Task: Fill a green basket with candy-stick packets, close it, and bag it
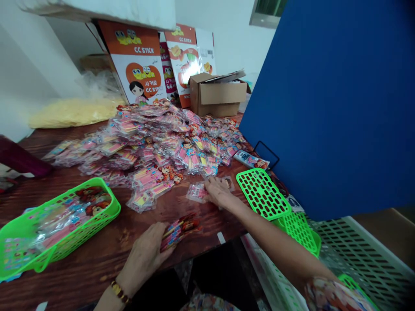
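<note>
My left hand, with a beaded bracelet at the wrist, is closed round a small stack of wrapped packets near the table's front edge. Farther right, my right hand rests on a clear-wrapped pink packet lying flat on the wood; its fingers are partly bent over the packet. Behind both hands spreads a large heap of similar packets with cartoon figures. At the left, a green basket holds several packets.
Green perforated baskets lie at the table's right edge, beside a large blue panel. An open cardboard box and printed cartons stand behind the heap. A yellow bag lies at the back left. White crates are below right.
</note>
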`<state>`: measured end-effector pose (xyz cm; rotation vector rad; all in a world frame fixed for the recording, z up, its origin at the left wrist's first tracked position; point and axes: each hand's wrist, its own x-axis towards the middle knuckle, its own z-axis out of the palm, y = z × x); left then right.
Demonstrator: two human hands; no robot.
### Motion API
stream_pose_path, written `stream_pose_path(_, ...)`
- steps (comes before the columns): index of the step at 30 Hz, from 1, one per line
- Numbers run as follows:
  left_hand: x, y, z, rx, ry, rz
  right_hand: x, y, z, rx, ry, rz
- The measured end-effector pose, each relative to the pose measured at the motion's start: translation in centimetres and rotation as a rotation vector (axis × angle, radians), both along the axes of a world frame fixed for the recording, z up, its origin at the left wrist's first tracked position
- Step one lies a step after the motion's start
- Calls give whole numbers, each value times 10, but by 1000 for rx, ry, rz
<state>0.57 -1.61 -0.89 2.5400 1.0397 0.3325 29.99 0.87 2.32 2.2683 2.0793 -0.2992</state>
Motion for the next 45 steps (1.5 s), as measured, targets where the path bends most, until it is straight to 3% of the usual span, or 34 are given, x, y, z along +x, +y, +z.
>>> stream_pose_path(6, -2, 1, -6, 44, -35, -8, 4, -28, -11, 38, 139, 15)
stream_pose_path(11, -3, 0, -10, 30, -33, -11, 33, -25, -5, -64, 328, 44)
stream_pose_path(16, -2, -1, -8, 40, 6, 1, 49, -28, 12, -109, 161, 182)
stream_pose_path(20, -2, 0, -4, 41, 26, -14, 51, -32, 18, -149, 156, 184)
stream_pose_path(25, -2, -1, -2, 58, 31, -39, 63, -24, 15, 7, 170, 269)
stream_pose_path(33, -2, 0, -3, 91, 42, -57, 76, 1, -1, -87, 153, 290)
stream_pose_path(40, -3, -1, -4, 165, 65, -118, 75, 1, 7, -35, 166, 384)
stream_pose_path(45, 14, 0, 7, 146, 171, -189, 72, -3, 8, -28, 164, 386)
